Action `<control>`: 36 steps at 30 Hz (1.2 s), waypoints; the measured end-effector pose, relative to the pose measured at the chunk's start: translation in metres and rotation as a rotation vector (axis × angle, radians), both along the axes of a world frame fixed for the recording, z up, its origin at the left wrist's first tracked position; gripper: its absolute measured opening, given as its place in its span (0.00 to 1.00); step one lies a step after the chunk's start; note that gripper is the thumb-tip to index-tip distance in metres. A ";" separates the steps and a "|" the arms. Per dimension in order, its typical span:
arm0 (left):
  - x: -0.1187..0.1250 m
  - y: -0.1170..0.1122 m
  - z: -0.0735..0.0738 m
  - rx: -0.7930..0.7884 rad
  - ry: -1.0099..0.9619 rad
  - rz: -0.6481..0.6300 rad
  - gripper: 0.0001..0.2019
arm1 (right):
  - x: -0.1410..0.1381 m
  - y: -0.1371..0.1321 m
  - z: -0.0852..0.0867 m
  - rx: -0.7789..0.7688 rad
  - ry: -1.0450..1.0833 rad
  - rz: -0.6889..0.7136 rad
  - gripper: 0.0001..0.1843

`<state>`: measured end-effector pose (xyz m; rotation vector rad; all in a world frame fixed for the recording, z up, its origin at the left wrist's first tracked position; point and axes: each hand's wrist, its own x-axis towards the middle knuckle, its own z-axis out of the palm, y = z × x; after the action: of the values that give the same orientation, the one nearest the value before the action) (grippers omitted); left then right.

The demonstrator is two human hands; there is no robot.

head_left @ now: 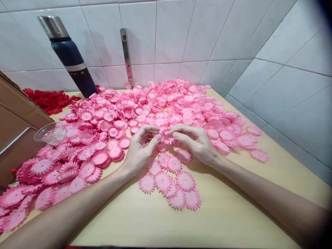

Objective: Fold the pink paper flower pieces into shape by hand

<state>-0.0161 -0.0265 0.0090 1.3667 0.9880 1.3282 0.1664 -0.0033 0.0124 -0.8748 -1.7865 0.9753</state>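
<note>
Left hand [141, 149], right hand [195, 141] | grips pinch pink flower piece [169, 140] from opposite sides, likely for steadiness | loose discs [163, 182], 6 o'clock

Craft-work corner; home or small workshop, can't tell which. Evidence: glossy white marbled wall tiles [176, 31] meeting at an angle, pale yellow wood-look tabletop [129, 218] heaped with pink flower-shaped discs [100, 157], brown cardboard box [20, 114] beside them.

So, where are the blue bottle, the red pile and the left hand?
Blue bottle [69, 57], head view: its body, above the pale band.
Red pile [50, 100], head view: its middle.
Left hand [139, 151], head view: middle of the hand.
</note>
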 end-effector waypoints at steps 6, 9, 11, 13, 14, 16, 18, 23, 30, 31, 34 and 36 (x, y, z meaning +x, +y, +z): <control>0.001 0.000 0.001 0.030 0.023 0.046 0.04 | -0.002 0.004 -0.006 -0.134 0.142 -0.099 0.15; -0.001 0.000 0.002 -0.025 0.066 0.021 0.04 | -0.001 0.006 -0.004 -0.143 0.154 -0.111 0.21; -0.002 -0.001 0.004 -0.063 0.098 -0.022 0.05 | -0.002 0.005 -0.003 -0.119 0.170 -0.126 0.22; -0.002 -0.002 0.005 -0.077 0.119 -0.057 0.06 | -0.003 0.002 -0.002 -0.094 0.184 -0.117 0.21; -0.002 -0.003 0.005 -0.073 0.119 -0.066 0.06 | -0.004 0.001 -0.002 -0.083 0.186 -0.100 0.19; -0.002 -0.004 0.005 -0.061 0.109 -0.077 0.06 | -0.006 -0.003 -0.003 -0.073 0.176 -0.047 0.14; -0.001 -0.004 0.004 -0.053 0.088 -0.069 0.06 | -0.007 -0.006 -0.003 -0.090 0.168 0.013 0.10; 0.001 0.001 0.001 -0.139 -0.027 0.037 0.07 | -0.005 -0.002 -0.006 -0.151 0.185 0.036 0.10; -0.001 0.004 -0.002 0.012 -0.039 0.208 0.03 | -0.005 0.007 -0.009 0.029 0.162 -0.163 0.06; -0.001 0.004 -0.002 0.012 -0.039 0.207 0.02 | -0.006 0.007 -0.007 0.061 0.137 -0.157 0.06; 0.000 0.004 -0.001 0.030 -0.024 0.207 0.02 | -0.006 0.006 -0.004 0.136 0.112 -0.199 0.04; 0.002 0.004 0.000 0.055 -0.018 0.222 0.02 | -0.007 0.007 -0.002 0.156 0.125 -0.270 0.06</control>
<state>-0.0137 -0.0223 0.0090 1.3121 1.1241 1.5396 0.1598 0.0038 0.0101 -0.9086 -1.5677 0.6920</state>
